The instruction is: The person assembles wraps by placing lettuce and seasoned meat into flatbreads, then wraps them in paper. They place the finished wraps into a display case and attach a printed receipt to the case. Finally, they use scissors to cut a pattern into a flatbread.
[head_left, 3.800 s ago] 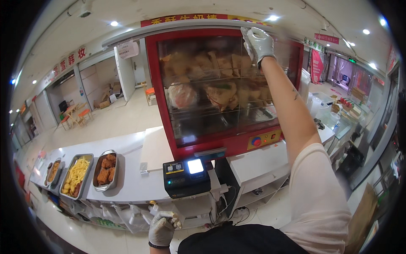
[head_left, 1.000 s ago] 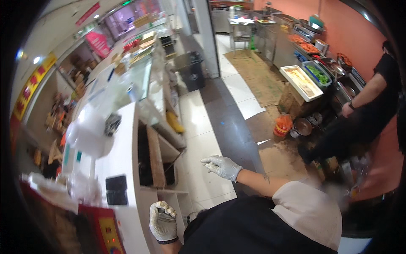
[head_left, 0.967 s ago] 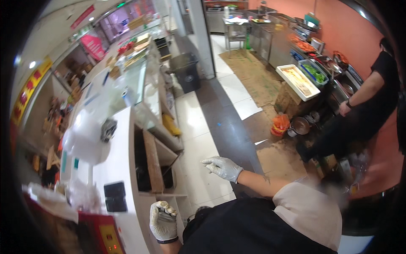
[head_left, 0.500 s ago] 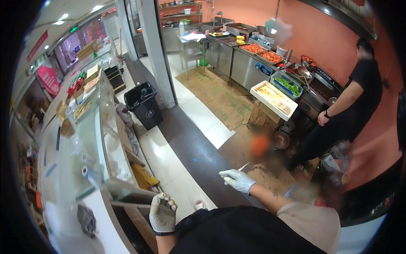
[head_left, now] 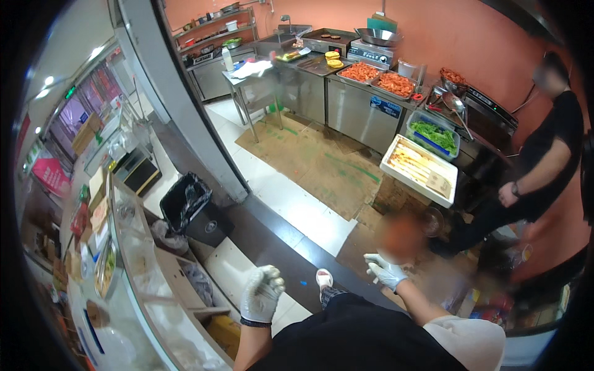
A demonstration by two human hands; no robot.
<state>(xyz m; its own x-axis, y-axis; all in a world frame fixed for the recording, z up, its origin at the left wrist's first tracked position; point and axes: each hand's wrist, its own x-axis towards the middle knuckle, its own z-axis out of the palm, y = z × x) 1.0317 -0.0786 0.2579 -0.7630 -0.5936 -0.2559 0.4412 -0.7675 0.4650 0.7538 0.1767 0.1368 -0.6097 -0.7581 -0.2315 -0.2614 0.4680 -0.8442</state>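
Both my hands wear thin whitish gloves and are raised in front of my dark apron. Left of my body, my left hand (head_left: pixel 263 295) is held up with its fingers loosely bent; nothing shows in it. A dark band circles that wrist. My right hand (head_left: pixel 386 272) reaches forward on the right with its fingers stretched out, over the brown floor covering (head_left: pixel 309 151) and apart from the counters. No held object can be made out there. Just beyond it lies a blurred reddish-brown round shape (head_left: pixel 401 236). My foot in a white sandal (head_left: pixel 323 278) steps forward between the hands.
A person (head_left: pixel 544 142) in black stands at the right. A white foam box (head_left: pixel 402 166) and a tub of green leaves (head_left: pixel 456 139) stand before the steel counter (head_left: pixel 356 105), which bears trays of orange-red food (head_left: pixel 396 83). Left are a pillar (head_left: pixel 179 93), lined bin (head_left: pixel 210 226) and glass display counter (head_left: pixel 133 272).
I have stepped forward and turned somewhat left, so the kitchen counters appear nearer. My left hand's fingers have loosened a little; my right hand remains stretched out. The person in black shows larger.
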